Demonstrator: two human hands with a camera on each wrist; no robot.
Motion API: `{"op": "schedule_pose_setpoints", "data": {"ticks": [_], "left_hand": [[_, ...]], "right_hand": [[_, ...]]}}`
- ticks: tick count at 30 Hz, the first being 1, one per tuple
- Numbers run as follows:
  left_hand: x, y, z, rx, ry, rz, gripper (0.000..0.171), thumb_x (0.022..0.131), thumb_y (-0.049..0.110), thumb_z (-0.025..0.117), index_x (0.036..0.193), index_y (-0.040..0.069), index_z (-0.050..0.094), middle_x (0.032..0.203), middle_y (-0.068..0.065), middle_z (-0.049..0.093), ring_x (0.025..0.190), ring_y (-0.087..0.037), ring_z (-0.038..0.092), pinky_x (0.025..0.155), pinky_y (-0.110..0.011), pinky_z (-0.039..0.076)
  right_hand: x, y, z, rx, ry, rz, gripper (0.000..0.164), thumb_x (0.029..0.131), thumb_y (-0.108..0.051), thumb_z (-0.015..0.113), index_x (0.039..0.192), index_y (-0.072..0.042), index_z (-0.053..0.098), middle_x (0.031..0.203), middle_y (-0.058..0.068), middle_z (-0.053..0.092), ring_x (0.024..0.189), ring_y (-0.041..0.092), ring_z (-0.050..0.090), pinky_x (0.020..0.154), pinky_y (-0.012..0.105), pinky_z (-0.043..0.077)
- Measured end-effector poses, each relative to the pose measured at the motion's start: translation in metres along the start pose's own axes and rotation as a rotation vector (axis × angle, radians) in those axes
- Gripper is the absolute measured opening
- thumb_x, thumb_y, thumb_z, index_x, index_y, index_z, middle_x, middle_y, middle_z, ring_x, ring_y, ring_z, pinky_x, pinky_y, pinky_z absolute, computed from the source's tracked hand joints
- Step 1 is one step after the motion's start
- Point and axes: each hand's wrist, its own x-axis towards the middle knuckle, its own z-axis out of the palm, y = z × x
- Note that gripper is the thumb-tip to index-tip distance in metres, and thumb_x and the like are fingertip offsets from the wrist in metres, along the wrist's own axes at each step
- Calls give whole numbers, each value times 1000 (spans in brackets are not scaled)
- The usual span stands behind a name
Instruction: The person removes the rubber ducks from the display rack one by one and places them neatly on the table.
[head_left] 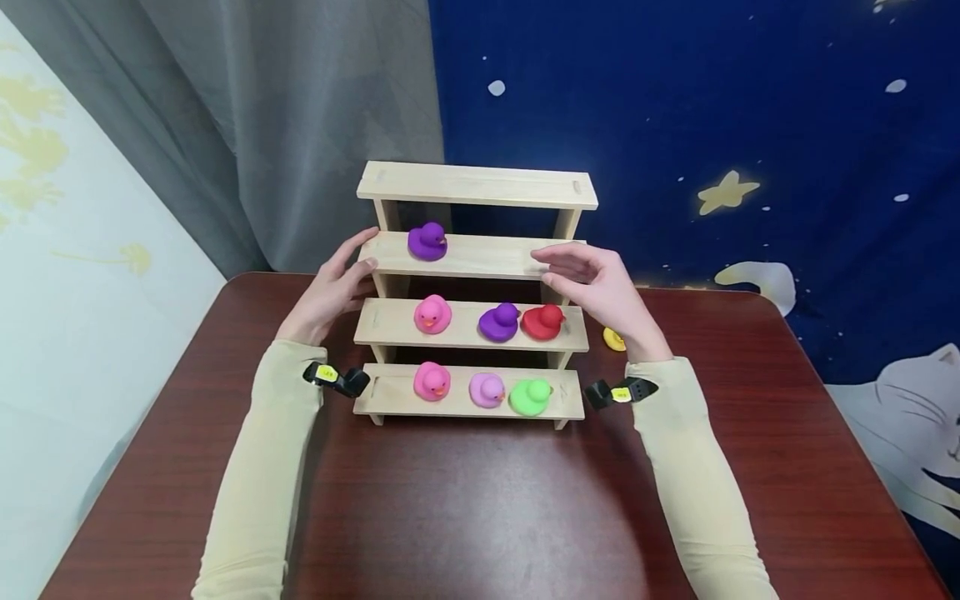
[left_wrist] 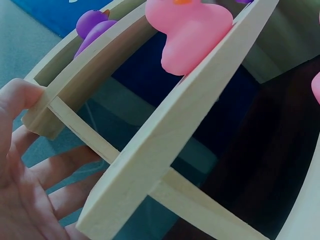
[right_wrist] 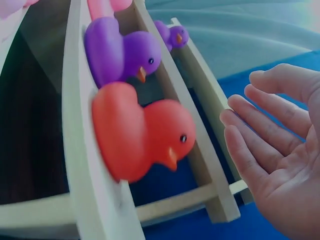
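Head view: wooden rack (head_left: 480, 185) on table (head_left: 480, 500). Left hand (head_left: 333, 287) grips left end of second-farthest shelf (head_left: 487, 254), near purple duck (head_left: 427, 242); right hand (head_left: 588, 283) relaxed by right end, contact unclear.

Left wrist: pink duck (left_wrist: 192, 35) sits one shelf nearer.

Right wrist: red duck (right_wrist: 120, 132), same nearer shelf, well apart from loose fingers (right_wrist: 265, 127).

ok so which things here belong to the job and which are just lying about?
Likely the job:
wooden stand
seven ducks on its shelves

Likely just around:
grey curtain
blue backdrop
yellow item beside the stand, partly hidden, so unsure
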Motion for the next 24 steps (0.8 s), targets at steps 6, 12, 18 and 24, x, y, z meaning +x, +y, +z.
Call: {"op": "schedule_pose_setpoints", "data": {"ticks": [6, 12, 18, 24], "left_hand": [[-1, 1, -1, 6, 12, -2, 52, 102, 31, 49, 149, 40, 31, 149, -16, 31, 127, -38, 45, 99, -58, 36], [-1, -1, -1, 1, 14, -2, 52, 102, 31, 49, 149, 39, 30, 148, -18, 33, 125, -39, 47, 99, -58, 36], [-1, -2, -1, -3, 6, 3, 52, 102, 31, 49, 150, 38, 30, 148, -20, 32, 124, -39, 47, 98, -58, 36], [1, -1, 0, -12, -3, 9, 51, 102, 30, 49, 149, 38, 31, 147, -19, 34, 125, -40, 47, 99, -58, 36]], "right_hand": [[9, -6, 9, 12, -5, -20, 30, 88, 0, 68, 118, 5, 65, 118, 17, 64, 110, 34, 60, 93, 33, 47], [21, -2, 20, -25, -47, -54, 28, 89, -2, 67, 117, 4, 66, 117, 18, 64, 108, 32, 62, 94, 34, 46], [30, -4, 36, -136, -92, -12, 29, 91, -8, 66, 119, -1, 66, 119, 11, 65, 109, 23, 62, 94, 32, 46], [42, 0, 52, -116, -107, -41, 27, 92, -5, 63, 118, 2, 66, 127, 12, 60, 111, 24, 61, 96, 30, 45]]}}
